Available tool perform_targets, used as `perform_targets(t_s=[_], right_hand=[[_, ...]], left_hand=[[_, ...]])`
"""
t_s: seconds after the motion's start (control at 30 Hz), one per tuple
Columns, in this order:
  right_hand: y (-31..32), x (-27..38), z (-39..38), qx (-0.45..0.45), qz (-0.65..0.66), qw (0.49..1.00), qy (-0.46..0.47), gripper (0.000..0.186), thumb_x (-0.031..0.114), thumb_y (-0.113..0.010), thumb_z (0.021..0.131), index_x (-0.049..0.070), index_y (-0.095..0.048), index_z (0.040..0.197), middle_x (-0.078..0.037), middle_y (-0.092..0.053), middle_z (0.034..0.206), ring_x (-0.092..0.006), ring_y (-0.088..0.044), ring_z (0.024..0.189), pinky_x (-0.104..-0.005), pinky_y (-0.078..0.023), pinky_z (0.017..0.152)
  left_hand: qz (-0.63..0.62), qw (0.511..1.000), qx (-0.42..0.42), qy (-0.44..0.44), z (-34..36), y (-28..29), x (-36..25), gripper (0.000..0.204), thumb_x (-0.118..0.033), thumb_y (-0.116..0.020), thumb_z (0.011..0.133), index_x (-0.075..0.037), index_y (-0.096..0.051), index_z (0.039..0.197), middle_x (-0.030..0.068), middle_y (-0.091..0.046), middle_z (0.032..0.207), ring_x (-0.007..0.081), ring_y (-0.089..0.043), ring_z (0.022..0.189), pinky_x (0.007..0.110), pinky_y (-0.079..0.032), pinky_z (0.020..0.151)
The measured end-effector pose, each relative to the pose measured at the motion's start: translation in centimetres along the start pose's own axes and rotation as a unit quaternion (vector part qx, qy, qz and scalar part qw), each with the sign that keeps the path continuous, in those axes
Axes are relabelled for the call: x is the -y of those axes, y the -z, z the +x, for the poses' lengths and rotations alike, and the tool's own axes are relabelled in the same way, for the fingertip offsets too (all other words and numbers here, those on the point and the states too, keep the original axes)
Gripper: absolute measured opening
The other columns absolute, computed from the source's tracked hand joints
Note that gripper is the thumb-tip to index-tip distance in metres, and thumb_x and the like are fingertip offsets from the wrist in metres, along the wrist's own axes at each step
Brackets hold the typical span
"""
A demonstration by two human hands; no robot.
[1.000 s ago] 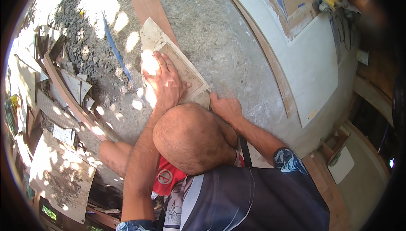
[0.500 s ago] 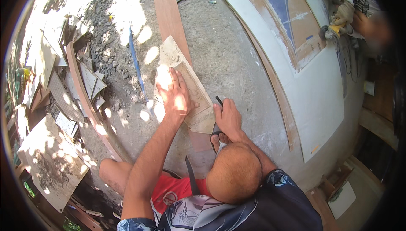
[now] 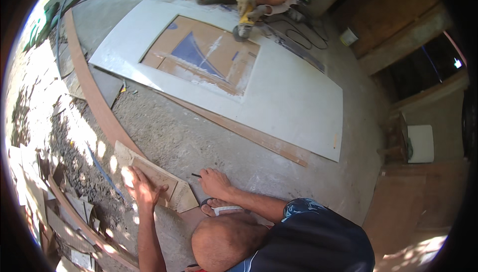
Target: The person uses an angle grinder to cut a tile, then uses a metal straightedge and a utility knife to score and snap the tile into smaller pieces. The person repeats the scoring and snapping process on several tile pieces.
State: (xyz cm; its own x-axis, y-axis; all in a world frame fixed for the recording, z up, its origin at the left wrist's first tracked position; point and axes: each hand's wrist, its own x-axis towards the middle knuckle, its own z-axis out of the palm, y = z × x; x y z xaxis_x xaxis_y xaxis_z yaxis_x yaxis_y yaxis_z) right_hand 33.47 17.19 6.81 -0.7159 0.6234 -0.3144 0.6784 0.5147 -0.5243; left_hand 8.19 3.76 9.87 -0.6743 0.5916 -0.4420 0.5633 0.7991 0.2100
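Observation:
My left hand (image 3: 143,188) lies with fingers spread over a small thin board (image 3: 158,176), pressing it down. That piece rests on a larger pale board with angled corners (image 3: 185,200), which lies across a long brown wooden strip (image 3: 97,97) on the ground. To the right of the boards, my right hand (image 3: 215,184) is closed around a thin black pencil-like stick (image 3: 196,175). Only its tip shows, pointing left toward the boards; its exact kind cannot be made out. My sandalled foot (image 3: 219,206) is just below this hand.
A large white door-like panel (image 3: 294,102) with a brown and blue inset lies ahead. Across it, another person's gloved hands (image 3: 246,0) hold a yellow angle grinder (image 3: 244,27). Broken boards and scraps (image 3: 69,222) are piled at left beside gravel. A brown sheet (image 3: 413,207) lies at right.
My view has swung right and up, bringing the white panel and the other person toward the middle. My left hand stays on the board, and my right hand still holds the black stick.

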Motion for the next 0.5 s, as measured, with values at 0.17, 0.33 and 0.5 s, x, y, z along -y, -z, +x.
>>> perform_targets(t_s=[0.17,0.33,0.5], right_hand=[[2.6,-5.7,-8.6,0.012,-0.024,0.997,-0.078,0.030,0.026,-0.067,0.100,-0.001,-0.071,0.112,-0.026,-0.075,0.110,-0.0462,-0.071,0.109,-0.0564,-0.059,0.091],[1.4,-8.9,-11.8,0.098,-0.056,0.987,-0.110,0.032,0.032,-0.072,0.097,0.001,-0.076,0.103,-0.024,-0.077,0.105,-0.0458,-0.073,0.103,-0.0584,-0.058,0.089],[7.2,-17.4,-16.3,-0.017,-0.012,0.970,-0.242,0.037,0.046,-0.074,0.094,0.010,-0.079,0.097,-0.018,-0.079,0.101,-0.0427,-0.074,0.101,-0.0545,-0.058,0.087]], left_hand=[[-0.043,0.999,-0.018,-0.017,0.4,0.9,1.8,0.151,-0.060,-0.098,0.062,0.006,-0.017,0.170,0.0304,-0.022,0.177,0.0455,-0.032,0.161,0.071,-0.018,0.129],[-0.156,0.977,-0.119,-0.082,6.1,4.9,17.7,0.124,-0.055,-0.094,0.077,0.010,-0.035,0.164,0.0390,-0.036,0.167,0.0495,-0.038,0.156,0.055,-0.036,0.129],[-0.165,0.986,-0.021,-0.002,3.4,6.1,23.3,0.116,-0.063,-0.084,0.084,0.016,-0.041,0.157,0.0401,-0.051,0.155,0.0470,-0.053,0.147,0.048,-0.042,0.122]])
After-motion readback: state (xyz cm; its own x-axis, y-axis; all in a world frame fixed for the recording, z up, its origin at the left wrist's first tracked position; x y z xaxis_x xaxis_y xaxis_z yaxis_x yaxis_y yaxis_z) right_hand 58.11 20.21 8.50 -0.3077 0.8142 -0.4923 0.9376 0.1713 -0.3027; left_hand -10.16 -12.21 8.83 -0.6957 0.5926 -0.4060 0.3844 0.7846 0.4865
